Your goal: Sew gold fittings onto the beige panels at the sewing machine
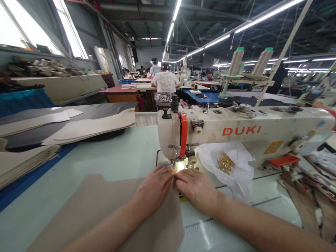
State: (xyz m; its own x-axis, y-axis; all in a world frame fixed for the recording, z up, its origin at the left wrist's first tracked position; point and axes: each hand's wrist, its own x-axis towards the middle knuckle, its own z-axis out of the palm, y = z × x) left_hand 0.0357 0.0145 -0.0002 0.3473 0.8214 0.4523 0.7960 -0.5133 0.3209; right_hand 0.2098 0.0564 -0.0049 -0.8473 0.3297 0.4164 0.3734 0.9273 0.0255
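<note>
Pinching beige panel (105,196) at its edge with left hand (156,183), right by sewing machine's (236,120) lit needle area. Touching same edge with right hand (196,187), fingers curled; can't tell whether gripping. Seeing panel flat on pale green desk (131,147), partly beneath left forearm. Also seeing brass-coloured hardware (225,162) in white bag (241,175) beyond right hand.

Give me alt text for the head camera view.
A person's hands meet at the edge of a beige panel, by the needle end of a white DUKI sewing machine. To the right, a white bag holds gold-coloured pieces; at left, pale cut panels lie stacked.
</note>
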